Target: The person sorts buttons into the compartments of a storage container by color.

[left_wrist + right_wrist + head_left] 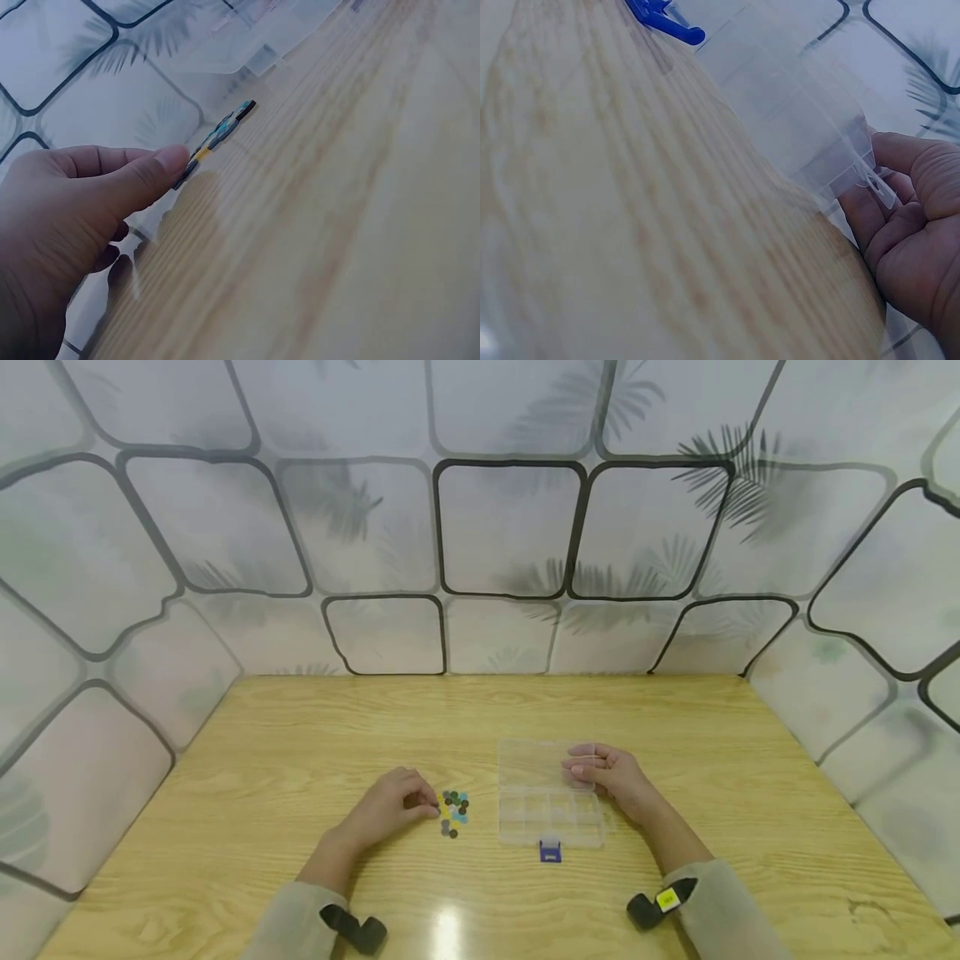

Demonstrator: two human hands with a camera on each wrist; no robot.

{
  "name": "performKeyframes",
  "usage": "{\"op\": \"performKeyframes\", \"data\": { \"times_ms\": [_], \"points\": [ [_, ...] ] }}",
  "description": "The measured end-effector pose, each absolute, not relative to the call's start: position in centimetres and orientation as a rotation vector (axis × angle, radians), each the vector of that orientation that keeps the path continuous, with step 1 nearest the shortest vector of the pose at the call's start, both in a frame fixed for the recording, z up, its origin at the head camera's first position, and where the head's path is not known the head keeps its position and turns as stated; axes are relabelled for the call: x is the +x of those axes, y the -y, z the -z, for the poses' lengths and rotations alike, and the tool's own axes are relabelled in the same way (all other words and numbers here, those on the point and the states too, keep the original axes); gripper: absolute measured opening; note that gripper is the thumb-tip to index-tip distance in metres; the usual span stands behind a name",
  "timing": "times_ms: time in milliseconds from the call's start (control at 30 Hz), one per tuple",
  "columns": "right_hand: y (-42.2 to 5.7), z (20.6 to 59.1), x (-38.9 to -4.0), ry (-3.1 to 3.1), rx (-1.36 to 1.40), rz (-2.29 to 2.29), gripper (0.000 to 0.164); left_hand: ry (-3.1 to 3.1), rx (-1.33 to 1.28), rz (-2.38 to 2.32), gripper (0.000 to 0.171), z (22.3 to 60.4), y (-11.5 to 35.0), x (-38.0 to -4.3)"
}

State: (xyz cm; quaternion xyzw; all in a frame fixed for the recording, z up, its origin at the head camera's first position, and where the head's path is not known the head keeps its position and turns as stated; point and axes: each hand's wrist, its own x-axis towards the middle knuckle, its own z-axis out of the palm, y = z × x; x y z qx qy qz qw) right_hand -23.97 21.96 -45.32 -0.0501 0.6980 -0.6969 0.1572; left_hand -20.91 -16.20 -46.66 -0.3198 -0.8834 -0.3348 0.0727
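Observation:
A loose cluster of small round discs (453, 814), in yellow, blue, green, grey and dark colours, lies flat on the table. At its left edge is my left hand (390, 807), thumb and index fingertips close together right at the discs (217, 135); I cannot tell whether a disc is pinched between them. To the right sits a clear plastic compartment box (525, 837), its lid (536, 766) swung up at the back and a blue latch (551, 851) at the front. My right hand (611, 781) holds the lid's right side, thumb in front and other fingers behind.
The wooden table (337, 718) runs back to a wall (510, 635) with a stone-and-leaf pattern, which also closes in at both sides. A black wrist device (352, 929) sits on the left sleeve and another (660, 903) on the right.

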Motion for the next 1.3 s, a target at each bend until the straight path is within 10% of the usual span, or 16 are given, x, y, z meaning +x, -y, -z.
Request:
{"op": "performKeyframes", "data": {
  "times_ms": [1300],
  "points": [
    [-22.03, 45.89, -24.18, -1.969, -0.172, 2.019, 0.053, 2.808, -0.996, 0.805, 0.011, 45.86, 15.51, -20.28]
  ]
}}
